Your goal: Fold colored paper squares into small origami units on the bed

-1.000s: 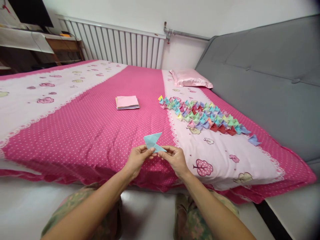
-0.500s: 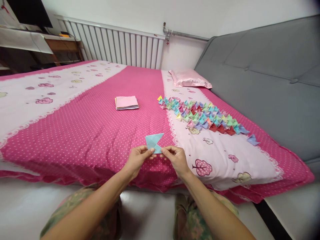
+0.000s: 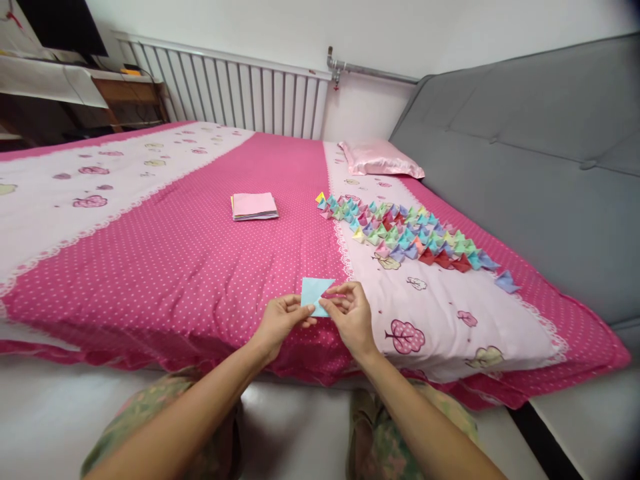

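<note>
**Blue paper (image 3: 313,291) turned level between left hand (image 3: 283,321) and right hand (image 3: 353,316)**

In the head view, both hands hold the folded blue paper in the air just above the near edge of the bed (image 3: 190,267). The left hand grips its lower edge, thumb on top and fingers beneath. The right hand pinches its lower right part with the thumb in front, forefinger raised close to the upper right tip; the fingertips behind are hidden.

A second ago the paper sat at a slant, with one point rising to the upper right and another sticking out at the lower right. Now its top edge lies nearly level, its left edge stands upright, and the lower right end stops at the right thumb. Paper and hands also appear slightly lower in the view, and the right forefinger has lifted.

The rest matches the earlier pictures. The paper stack (image 3: 254,205), pink sheet on top, lies beyond the hands on the bed. To its right, rows of folded pieces (image 3: 407,233) in many colours run toward the grey headboard (image 3: 520,127). A pink pillow (image 3: 383,159) lies behind them. The radiator (image 3: 225,83) lines the wall, with a desk (image 3: 125,92) and monitor (image 3: 63,27) at far left.
</note>
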A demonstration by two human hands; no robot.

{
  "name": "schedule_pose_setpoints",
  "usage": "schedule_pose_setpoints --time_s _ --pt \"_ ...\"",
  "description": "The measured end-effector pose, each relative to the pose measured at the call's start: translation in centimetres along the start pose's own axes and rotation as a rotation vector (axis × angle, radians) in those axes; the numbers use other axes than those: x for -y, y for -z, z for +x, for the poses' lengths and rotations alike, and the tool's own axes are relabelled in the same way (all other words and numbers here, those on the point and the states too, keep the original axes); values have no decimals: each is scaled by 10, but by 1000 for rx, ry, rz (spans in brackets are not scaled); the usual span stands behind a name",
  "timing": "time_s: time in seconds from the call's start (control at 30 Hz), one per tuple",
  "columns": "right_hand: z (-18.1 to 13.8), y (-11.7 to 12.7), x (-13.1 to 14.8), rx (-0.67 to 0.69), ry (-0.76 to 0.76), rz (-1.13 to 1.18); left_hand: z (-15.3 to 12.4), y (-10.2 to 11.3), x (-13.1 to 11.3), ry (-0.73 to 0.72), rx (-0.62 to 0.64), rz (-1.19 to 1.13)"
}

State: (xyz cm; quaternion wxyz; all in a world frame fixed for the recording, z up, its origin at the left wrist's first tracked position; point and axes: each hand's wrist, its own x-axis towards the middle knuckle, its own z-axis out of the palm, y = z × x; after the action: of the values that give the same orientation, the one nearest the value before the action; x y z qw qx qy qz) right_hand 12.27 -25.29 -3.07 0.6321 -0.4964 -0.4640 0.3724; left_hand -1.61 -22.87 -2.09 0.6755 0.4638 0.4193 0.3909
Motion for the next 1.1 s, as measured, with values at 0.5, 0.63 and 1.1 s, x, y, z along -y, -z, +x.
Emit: schedule_pose_setpoints --time_s 0.5,0.63,1.1 --pt "1 4 -1 177 7 -147 2 5 -5 -115 -55 114" --pt "0 7 1 236 13 -153 1 10 -12 -100 -15 83" --pt "5 10 2 225 96 -293 3 9 -7 -103 0 75"
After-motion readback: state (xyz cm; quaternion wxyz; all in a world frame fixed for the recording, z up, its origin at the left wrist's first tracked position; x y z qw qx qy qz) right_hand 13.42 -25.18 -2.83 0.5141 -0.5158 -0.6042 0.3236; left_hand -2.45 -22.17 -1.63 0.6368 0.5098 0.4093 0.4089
